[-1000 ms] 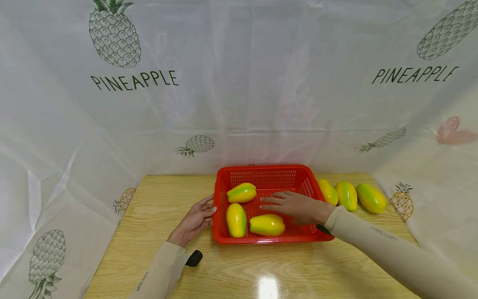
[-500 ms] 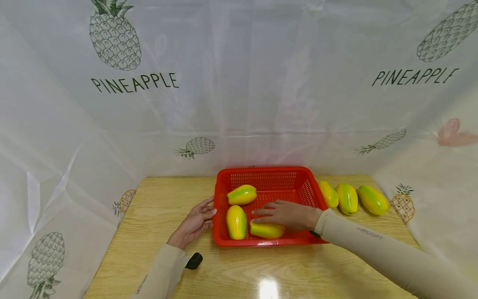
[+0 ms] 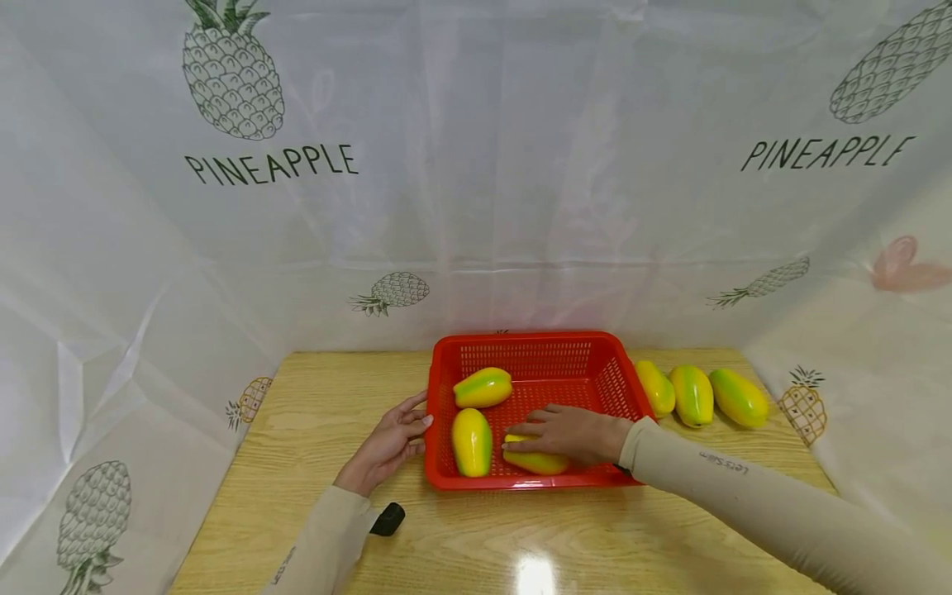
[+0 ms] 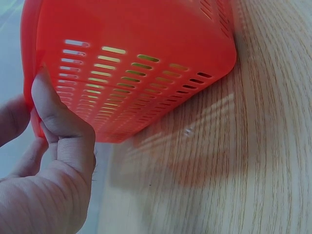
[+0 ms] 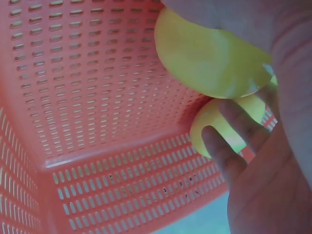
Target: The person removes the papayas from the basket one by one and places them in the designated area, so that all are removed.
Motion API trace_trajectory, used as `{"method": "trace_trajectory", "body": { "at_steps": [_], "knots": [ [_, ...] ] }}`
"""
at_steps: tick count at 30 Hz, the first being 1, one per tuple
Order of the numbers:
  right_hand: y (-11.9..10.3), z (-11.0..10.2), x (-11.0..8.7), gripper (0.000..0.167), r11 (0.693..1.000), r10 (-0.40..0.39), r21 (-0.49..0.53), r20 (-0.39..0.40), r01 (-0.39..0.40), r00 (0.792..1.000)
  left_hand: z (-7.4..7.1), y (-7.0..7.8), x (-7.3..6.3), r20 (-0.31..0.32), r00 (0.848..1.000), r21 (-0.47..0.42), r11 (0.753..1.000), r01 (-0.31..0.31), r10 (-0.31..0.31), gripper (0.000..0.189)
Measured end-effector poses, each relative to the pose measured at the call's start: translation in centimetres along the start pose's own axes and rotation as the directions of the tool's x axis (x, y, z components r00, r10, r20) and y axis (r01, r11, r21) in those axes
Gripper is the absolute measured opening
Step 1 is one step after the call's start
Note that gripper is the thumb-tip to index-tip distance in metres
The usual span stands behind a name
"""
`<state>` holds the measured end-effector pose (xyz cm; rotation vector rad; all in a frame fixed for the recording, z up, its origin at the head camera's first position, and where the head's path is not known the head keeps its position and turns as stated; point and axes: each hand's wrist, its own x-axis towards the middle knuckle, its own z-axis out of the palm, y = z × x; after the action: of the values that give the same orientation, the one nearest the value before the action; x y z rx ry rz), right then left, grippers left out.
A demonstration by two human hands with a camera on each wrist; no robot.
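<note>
Yellow fruit (image 3: pixel 537 464), glossy and oblong, lies in the red basket (image 3: pixel 524 359) at the side facing the desk's (image 3: pixel 446 541) near edge, long axis roughly along that edge (stem end hard to make out); right hand (image 3: pixel 578 434) clamps its fingers on it, hiding its upper side; left hand (image 3: pixel 388 444) pinches the basket's rim.

A wooden table (image 3: pixel 446 549) bears a red basket (image 3: pixel 524 357), three fruits (image 3: pixel 692 397)
</note>
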<state>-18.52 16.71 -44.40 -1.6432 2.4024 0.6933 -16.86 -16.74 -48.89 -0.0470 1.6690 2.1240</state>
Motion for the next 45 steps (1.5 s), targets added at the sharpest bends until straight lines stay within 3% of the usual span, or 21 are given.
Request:
{"method": "trace_trajectory", "body": {
  "at_steps": [8, 16, 23, 27, 36, 45],
  "knots": [
    [0.2, 0.1, -0.2, 0.097, 0.999, 0.052, 0.01, 0.045, -0.052, 0.998, -0.1, -0.2, 0.2, 0.004, 1.0, -0.004, 1.0, -0.002, 0.002, 0.062],
    [0.5, 0.3, -0.2, 0.096, 0.999, 0.044, 0.024, 0.031, -0.045, 0.999, -0.1, -0.2, 0.1, 0.008, 1.0, -0.008, 1.0, -0.003, 0.003, 0.062],
    [1.1, 0.0, -1.1, 0.093, 0.975, 0.1, 0.201, 0.001, -0.098, 0.995, -0.2, -0.3, 0.1, 0.02, 1.0, -0.017, 1.0, -0.004, 0.005, 0.063],
    [1.8, -0.2, -2.2, 0.095, 0.95, 0.146, 0.287, -0.064, -0.122, 0.987, -0.3, -0.3, 0.2, 0.016, 1.0, -0.008, 1.0, -0.002, 0.002, 0.063],
    [3.3, -1.2, -6.1, 0.109, 0.873, 0.27, 0.462, -0.191, -0.156, 0.944, -0.2, -0.2, 0.3, 0.016, 1.0, 0.0, 1.0, -0.009, 0.009, 0.063],
    [4.2, -0.9, -9.6, 0.111, 0.863, 0.363, 0.471, -0.33, -0.181, 0.871, -0.1, 0.0, 0.1, 0.011, 1.0, 0.007, 1.0, 0.001, -0.001, 0.063]
  ]
}}
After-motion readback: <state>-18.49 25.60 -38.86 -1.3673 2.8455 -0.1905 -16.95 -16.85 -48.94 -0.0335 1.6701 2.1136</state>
